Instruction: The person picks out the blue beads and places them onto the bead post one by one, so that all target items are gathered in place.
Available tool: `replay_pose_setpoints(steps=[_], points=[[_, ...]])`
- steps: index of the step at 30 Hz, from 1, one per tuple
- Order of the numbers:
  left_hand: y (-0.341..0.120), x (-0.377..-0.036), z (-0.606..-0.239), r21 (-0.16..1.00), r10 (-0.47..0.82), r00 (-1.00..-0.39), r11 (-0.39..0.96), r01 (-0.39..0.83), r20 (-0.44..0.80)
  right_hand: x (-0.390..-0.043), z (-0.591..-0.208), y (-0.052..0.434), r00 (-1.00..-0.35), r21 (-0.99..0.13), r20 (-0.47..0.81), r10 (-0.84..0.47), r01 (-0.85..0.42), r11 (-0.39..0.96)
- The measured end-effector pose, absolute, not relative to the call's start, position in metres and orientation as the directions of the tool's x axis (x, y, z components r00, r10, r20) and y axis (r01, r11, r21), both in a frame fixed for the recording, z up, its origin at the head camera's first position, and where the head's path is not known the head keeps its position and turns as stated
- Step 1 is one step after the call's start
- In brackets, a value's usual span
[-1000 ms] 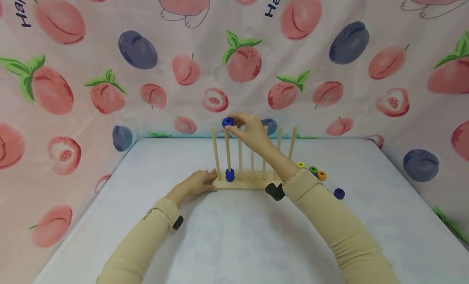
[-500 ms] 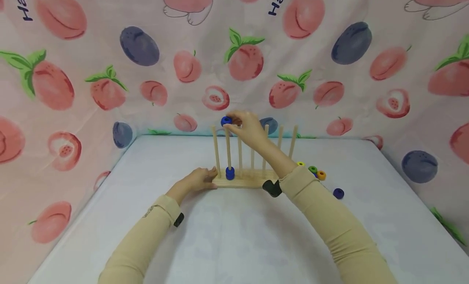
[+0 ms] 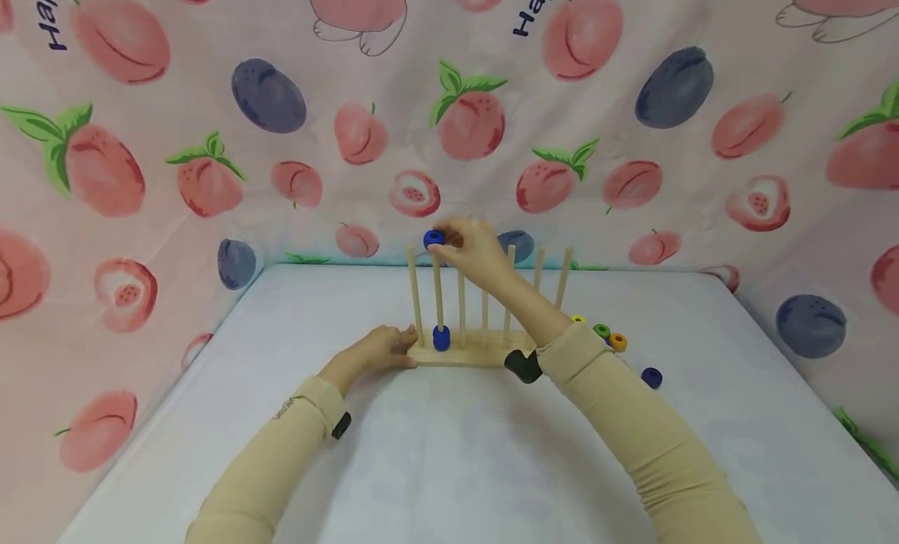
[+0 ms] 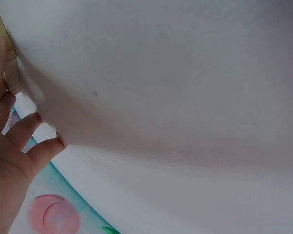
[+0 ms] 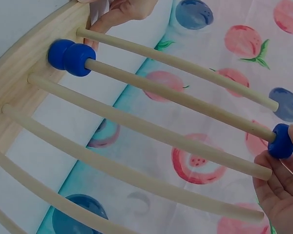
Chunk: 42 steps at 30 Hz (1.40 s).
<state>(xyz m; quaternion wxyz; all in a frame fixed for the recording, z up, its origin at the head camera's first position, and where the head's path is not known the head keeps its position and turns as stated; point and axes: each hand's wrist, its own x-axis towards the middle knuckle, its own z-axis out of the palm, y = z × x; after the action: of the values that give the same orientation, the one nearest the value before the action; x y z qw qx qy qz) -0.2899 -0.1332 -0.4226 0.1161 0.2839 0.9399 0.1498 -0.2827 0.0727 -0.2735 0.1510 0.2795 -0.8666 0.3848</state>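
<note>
At the top of the second peg (image 3: pixel 438 294) from the left, my right hand (image 3: pixel 481 251) pinches a blue bead (image 5: pixel 282 141) between thumb and fingers. In the right wrist view the bead meets the peg's tip. Two more blue beads (image 5: pixel 72 57) sit stacked at the foot of this same peg. The pegs rise from a long wooden base (image 3: pixel 463 359). My left hand (image 3: pixel 379 349) grips the base's left end, thumb on the near side and fingers behind, as the left wrist view partly shows.
Right of the base lie loose beads: yellow (image 3: pixel 578 320), green (image 3: pixel 602 331), orange (image 3: pixel 618 342), part of a blue one, and a dark purple one (image 3: pixel 652 378) nearer. Other bare pegs (image 3: pixel 564 279) stand close to my right forearm. A fruit-print cloth (image 3: pixel 470 185) hangs behind the white table.
The held blue bead has shifted slightly left and down at the second peg's tip. My left hand stays at the end of the base.
</note>
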Motion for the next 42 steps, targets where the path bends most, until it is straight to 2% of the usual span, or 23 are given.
replay_pose_setpoints(steps=[9, 17, 24, 28, 42], points=[[-0.133, -0.288, -0.426, 0.351, 0.551, -0.826, 0.801, 0.484, -0.12, -0.282, -0.275, 0.072, -0.812, -0.557, 0.433, -0.392, -0.583, 0.592], [-0.141, -0.298, -0.434, 0.38, 0.594, -0.799, 0.763, 0.523, -0.094, -0.279, -0.272, 0.071, -0.825, -0.55, 0.403, -0.395, -0.564, 0.616], [-0.139, -0.294, -0.43, 0.395, 0.568, -0.814, 0.78, 0.485, -0.123, -0.275, -0.271, 0.076, -0.8, -0.523, 0.464, -0.38, -0.594, 0.611], [-0.134, -0.288, -0.426, 0.367, 0.554, -0.823, 0.796, 0.481, -0.124, -0.272, -0.271, 0.08, -0.79, -0.531, 0.491, -0.367, -0.605, 0.593], [-0.135, -0.287, -0.424, 0.363, 0.553, -0.823, 0.799, 0.48, -0.13, -0.267, -0.275, 0.083, -0.74, -0.522, 0.565, -0.366, -0.664, 0.536]])
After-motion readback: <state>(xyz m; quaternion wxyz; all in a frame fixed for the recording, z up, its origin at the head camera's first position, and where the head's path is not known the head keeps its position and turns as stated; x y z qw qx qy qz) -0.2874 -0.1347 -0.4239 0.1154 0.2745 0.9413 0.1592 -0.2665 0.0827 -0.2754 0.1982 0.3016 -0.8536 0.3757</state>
